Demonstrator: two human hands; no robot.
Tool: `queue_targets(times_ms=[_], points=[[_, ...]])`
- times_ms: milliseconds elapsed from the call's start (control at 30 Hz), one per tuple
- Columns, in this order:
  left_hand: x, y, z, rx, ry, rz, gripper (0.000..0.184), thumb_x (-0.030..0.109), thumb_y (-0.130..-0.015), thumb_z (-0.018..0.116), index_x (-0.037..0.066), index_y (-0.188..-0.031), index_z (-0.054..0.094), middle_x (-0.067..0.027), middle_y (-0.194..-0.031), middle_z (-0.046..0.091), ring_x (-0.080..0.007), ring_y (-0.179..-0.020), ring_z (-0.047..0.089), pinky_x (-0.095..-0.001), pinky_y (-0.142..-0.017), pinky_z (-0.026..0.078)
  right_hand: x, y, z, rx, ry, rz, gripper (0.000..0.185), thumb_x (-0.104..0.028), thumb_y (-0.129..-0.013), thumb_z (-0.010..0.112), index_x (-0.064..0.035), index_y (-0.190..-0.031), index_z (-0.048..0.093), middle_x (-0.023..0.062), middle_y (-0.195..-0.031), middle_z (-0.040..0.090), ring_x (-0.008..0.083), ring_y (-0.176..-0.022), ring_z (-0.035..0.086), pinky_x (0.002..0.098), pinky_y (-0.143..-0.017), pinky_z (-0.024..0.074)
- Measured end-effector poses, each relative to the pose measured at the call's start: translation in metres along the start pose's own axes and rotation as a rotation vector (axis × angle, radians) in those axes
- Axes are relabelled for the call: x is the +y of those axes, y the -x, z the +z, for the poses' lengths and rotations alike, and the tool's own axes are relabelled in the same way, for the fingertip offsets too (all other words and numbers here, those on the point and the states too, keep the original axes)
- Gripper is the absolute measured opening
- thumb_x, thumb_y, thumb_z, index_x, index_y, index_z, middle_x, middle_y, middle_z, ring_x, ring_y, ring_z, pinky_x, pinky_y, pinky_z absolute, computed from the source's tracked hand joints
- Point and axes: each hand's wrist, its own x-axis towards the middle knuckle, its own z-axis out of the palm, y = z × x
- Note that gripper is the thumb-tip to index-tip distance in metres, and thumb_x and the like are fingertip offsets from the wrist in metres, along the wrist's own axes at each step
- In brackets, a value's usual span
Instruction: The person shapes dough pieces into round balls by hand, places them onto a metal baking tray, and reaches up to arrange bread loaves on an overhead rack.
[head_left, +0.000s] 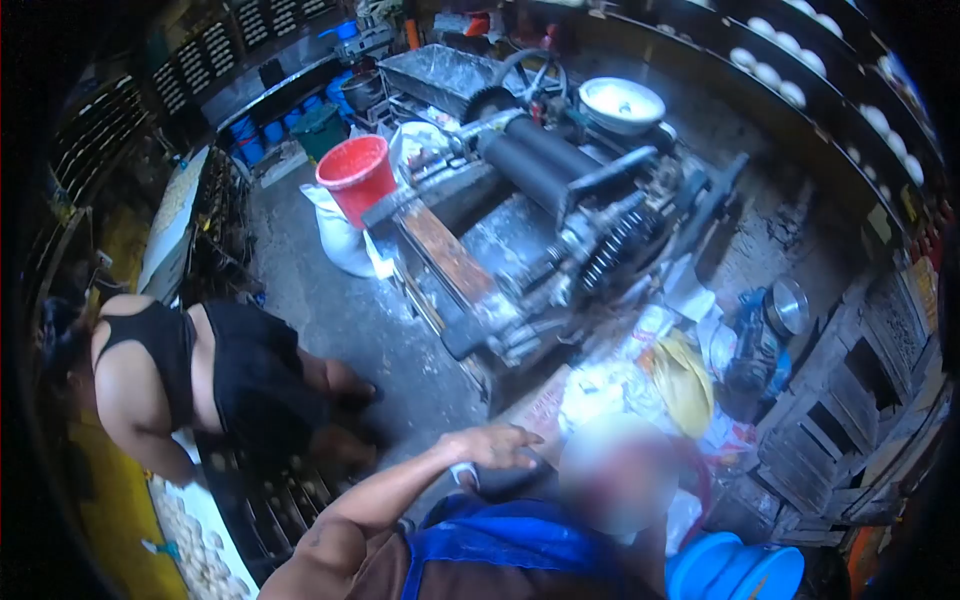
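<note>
My left hand point(497, 447) reaches across in front of my blue apron point(500, 545), its fingers loosely stretched out and holding nothing visible. Beyond its fingertips lies a heap of white plastic bags point(600, 392), with a yellow bag point(683, 385) beside it. A blurred patch covers the area to the right of my left hand, with some red showing through. My right forearm seems to run up into that patch, so the fingers of my right hand are hidden. Light blue round tubs point(735, 568) stand at the lower right, close to my body.
A roller machine point(540, 165) with exposed gears fills the middle. Left of it, a red bucket point(355, 175) sits by a white sack point(335, 235). Another person point(150, 370) bends over a tray of dough pieces point(195, 530). Dough racks point(780, 55) line the wall; wooden crates point(830, 420) stand right.
</note>
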Motion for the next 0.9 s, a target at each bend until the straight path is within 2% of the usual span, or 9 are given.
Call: queue_targets(times_ms=[67, 200, 267, 433, 800, 867, 900], points=[[-0.015, 0.014, -0.048, -0.029, -0.077, 0.011, 0.051, 0.033, -0.096, 0.057, 0.0, -0.135, 0.053, -0.0213, -0.123, 0.065, -0.0378, -0.104, 0.065, -0.0448, -0.09, 0.051, -0.03, -0.05, 0.048, -0.032, -0.205, 0.087, 0.037, -0.01, -0.091, 0.067, 0.0004, -0.126, 0.061, 0.0097, -0.104, 0.069, 0.0154, -0.085, 0.063, 0.0259, -0.081, 0.0513], [-0.072, 0.05, -0.14, -0.038, -0.113, 0.018, 0.045, 0.029, -0.096, 0.057, -0.002, -0.129, 0.056, -0.0218, -0.112, 0.066, -0.0397, -0.096, 0.064, -0.0458, -0.086, 0.051, -0.142, -0.145, 0.134, -0.188, -0.242, 0.007, 0.037, -0.009, -0.092, 0.066, 0.0013, -0.127, 0.059, 0.0102, -0.107, 0.068, 0.0139, -0.09, 0.063, 0.0244, -0.084, 0.0501], [-0.095, 0.071, -0.172, -0.046, -0.103, 0.004, 0.044, 0.028, -0.096, 0.057, -0.003, -0.127, 0.057, -0.022, -0.109, 0.066, -0.0403, -0.093, 0.064, -0.0461, -0.085, 0.051, -0.173, -0.176, 0.165, -0.261, -0.259, -0.002, 0.037, -0.008, -0.092, 0.065, 0.0016, -0.128, 0.058, 0.0104, -0.108, 0.067, 0.0134, -0.092, 0.062, 0.024, -0.085, 0.0497], [-0.145, 0.113, -0.275, 0.186, 0.055, 0.04, 0.045, 0.028, -0.097, 0.056, -0.007, -0.125, 0.056, -0.0224, -0.117, 0.064, -0.0396, -0.1, 0.063, -0.0461, -0.088, 0.05, -0.22, -0.253, 0.197, -0.224, -0.235, 0.019, 0.034, -0.01, -0.092, 0.066, 0.0016, -0.124, 0.062, 0.008, -0.104, 0.068, 0.0133, -0.091, 0.063, 0.0238, -0.084, 0.0495], [-0.344, 0.185, -0.52, 0.513, 0.012, 0.102, 0.043, 0.027, -0.099, 0.057, -0.004, -0.128, 0.056, -0.0177, -0.116, 0.065, -0.0305, -0.094, 0.063, -0.0393, -0.084, 0.05, -0.332, -0.494, 0.317, -0.097, -0.177, -0.033, 0.029, -0.009, -0.091, 0.067, -0.0008, -0.118, 0.066, 0.0055, -0.097, 0.068, 0.0133, -0.084, 0.061, 0.0244, -0.078, 0.0486], [-0.376, 0.207, -0.547, 0.574, 0.029, 0.066, 0.037, 0.025, -0.099, 0.056, -0.003, -0.122, 0.059, -0.0154, -0.11, 0.067, -0.0278, -0.089, 0.063, -0.0377, -0.081, 0.05, -0.367, -0.536, 0.355, -0.127, -0.166, -0.077, 0.029, -0.009, -0.091, 0.067, -0.0012, -0.119, 0.065, 0.0052, -0.097, 0.068, 0.013, -0.084, 0.061, 0.0245, -0.077, 0.0486], [-0.392, 0.219, -0.56, 0.641, 0.106, 0.033, 0.031, 0.023, -0.099, 0.056, -0.003, -0.116, 0.059, -0.0132, -0.104, 0.066, -0.026, -0.086, 0.061, -0.0369, -0.079, 0.049, -0.388, -0.56, 0.373, -0.216, -0.143, -0.098, 0.029, -0.009, -0.091, 0.067, -0.0015, -0.119, 0.066, 0.0051, -0.097, 0.068, 0.0129, -0.084, 0.06, 0.0242, -0.077, 0.0486]])
